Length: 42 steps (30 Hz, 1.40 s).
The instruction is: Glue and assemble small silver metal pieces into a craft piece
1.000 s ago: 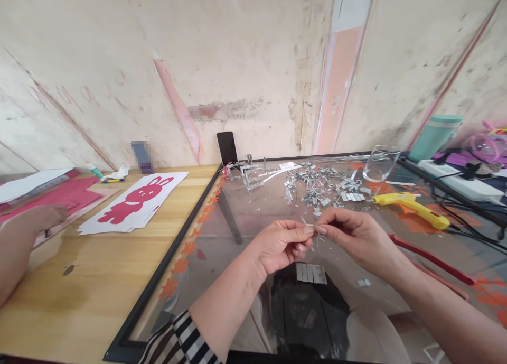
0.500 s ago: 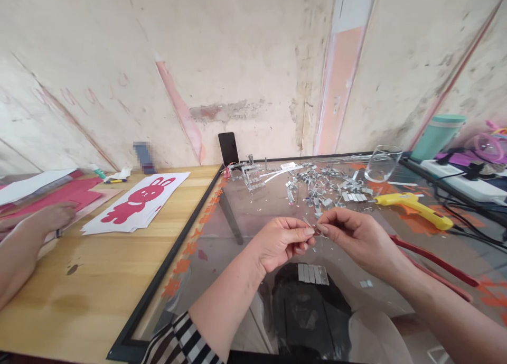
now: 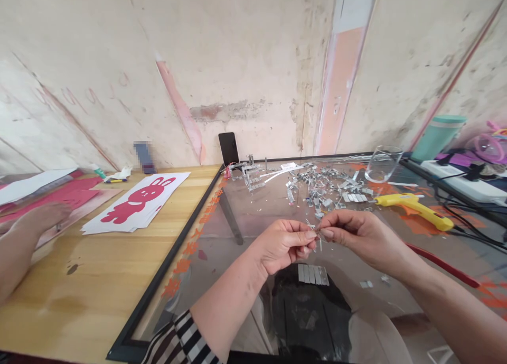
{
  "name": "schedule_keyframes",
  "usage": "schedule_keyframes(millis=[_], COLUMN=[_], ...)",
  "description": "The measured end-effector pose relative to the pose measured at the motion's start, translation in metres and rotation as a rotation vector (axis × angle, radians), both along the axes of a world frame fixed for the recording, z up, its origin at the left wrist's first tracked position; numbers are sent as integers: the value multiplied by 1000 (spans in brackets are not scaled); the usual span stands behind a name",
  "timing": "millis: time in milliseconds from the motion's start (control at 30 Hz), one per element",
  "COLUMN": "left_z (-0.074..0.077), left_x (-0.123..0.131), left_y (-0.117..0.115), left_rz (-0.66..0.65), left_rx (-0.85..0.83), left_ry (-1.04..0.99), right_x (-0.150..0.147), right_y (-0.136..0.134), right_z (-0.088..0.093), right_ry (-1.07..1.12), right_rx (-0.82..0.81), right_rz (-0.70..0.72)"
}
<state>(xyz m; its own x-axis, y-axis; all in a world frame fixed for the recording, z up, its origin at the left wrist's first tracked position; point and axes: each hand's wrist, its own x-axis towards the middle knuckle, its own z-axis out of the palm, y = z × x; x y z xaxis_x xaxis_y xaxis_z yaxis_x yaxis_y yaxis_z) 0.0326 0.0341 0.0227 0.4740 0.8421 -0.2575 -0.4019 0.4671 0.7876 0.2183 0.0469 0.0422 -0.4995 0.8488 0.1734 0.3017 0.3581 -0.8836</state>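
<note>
My left hand point(image 3: 289, 246) is closed in a pinch above the glass tabletop, thumb on top of the curled fingers. Opposite it, my right hand point(image 3: 358, 241) pinches with thumb and forefinger, the two sets of fingertips almost meeting. Between them stick out thin, pale, wire-like strands point(image 3: 320, 244); how they are joined is too small to make out. Below the hands lies a row of flat silvery strips point(image 3: 313, 274) side by side. Small grey scraps point(image 3: 366, 284) rest under my right wrist. A red handle point(image 3: 446, 266) is partly hidden by my right forearm.
Silvery scraps point(image 3: 325, 187) are heaped behind my hands. A yellow glue gun point(image 3: 414, 208), a drinking glass point(image 3: 383, 164) and a power strip point(image 3: 463, 182) stand right. A phone point(image 3: 228, 149) leans on the wall. Left, another person's hand point(image 3: 45, 218) is near paper with a red rabbit point(image 3: 137, 200).
My hands have shifted slightly right and down, and the strands now point differently, one hanging downward. My right forearm covers more of the red handles. The other person's hand has moved a little left.
</note>
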Motion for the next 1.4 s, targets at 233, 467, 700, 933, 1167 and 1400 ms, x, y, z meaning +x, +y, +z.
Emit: schedule_keyframes(millis=[233, 467, 700, 933, 1167, 1400], left_z=[1, -1, -4, -6, -4, -2], left_x=[1, 6, 6, 4, 6, 6], left_y=[0, -3, -2, 1, 0, -2], left_rz=[4, 41, 44, 38, 19, 19], left_rx=[14, 23, 55, 5, 33, 120], left_ry=[6, -85, -114, -27, 17, 112], right_x=[4, 4, 1, 4, 2, 4], right_y=[-3, -6, -6, 0, -5, -5], right_z=[2, 4, -1, -1, 5, 5], right_ry=[-191, -293, -268, -235, -248, -256], right_rx=[283, 628, 706, 536, 347, 288], right_rz=[-43, -1, -10, -8, -82, -60])
